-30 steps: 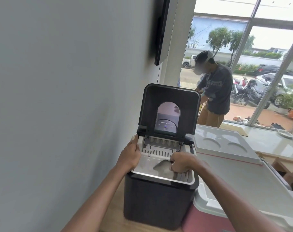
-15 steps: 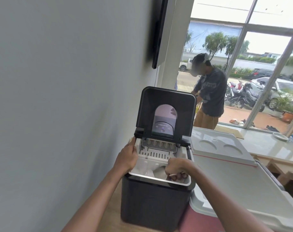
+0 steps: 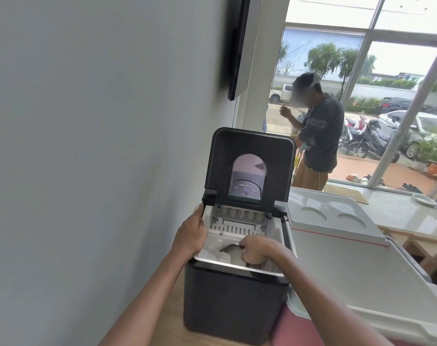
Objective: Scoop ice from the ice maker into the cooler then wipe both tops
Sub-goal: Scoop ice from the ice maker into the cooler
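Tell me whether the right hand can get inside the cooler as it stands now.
Probably not. The cooler looks to have its white lid shut flat, so nothing is open to reach into. The right hand is down in the ice maker, holding the scoop.

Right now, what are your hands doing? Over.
Left hand grips ice maker rim. Right hand holds scoop in the ice. Cooler lid shut, in the way.
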`<state>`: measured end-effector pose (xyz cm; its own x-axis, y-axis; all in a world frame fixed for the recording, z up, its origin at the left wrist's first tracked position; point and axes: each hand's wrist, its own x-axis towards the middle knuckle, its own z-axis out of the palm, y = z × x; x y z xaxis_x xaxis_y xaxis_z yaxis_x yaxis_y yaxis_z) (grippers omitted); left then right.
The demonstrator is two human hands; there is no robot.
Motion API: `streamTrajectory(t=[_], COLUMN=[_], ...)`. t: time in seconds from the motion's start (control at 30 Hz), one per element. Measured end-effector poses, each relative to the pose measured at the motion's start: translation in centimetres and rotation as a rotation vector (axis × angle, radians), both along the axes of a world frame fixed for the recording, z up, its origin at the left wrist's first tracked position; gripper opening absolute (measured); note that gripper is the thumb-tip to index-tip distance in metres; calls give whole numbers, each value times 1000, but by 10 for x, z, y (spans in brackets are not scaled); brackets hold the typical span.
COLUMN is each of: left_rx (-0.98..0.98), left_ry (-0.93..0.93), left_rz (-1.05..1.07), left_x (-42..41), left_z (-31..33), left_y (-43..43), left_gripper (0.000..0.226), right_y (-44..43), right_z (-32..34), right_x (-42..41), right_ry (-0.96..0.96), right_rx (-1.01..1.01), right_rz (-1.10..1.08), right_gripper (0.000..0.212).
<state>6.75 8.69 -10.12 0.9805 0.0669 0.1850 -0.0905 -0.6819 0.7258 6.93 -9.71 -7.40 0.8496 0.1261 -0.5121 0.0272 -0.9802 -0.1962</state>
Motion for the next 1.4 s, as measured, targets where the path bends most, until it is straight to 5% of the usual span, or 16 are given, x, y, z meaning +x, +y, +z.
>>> streamTrajectory(t=[0.17,0.3,1.0,1.4], left_rx=[-16,-49,-94,-95], left_ry=[9,21,3,6], left_rz=[7,17,26,45], left_x=[1,0,-10,-12], left_z=[-2,-1,7,9], left_y=[0,0,1,0], left_gripper=[50,50,52,55], right_y=[2,-7,-34,-65], right_z=[6,15,19,36], right_x=[-5,-6,-6,-21], right_ry=[66,232,467,382], right_rx=[-4,154,581,846], right_rz=[-38,-223,-474,-454], right_gripper=[25,33,34,24])
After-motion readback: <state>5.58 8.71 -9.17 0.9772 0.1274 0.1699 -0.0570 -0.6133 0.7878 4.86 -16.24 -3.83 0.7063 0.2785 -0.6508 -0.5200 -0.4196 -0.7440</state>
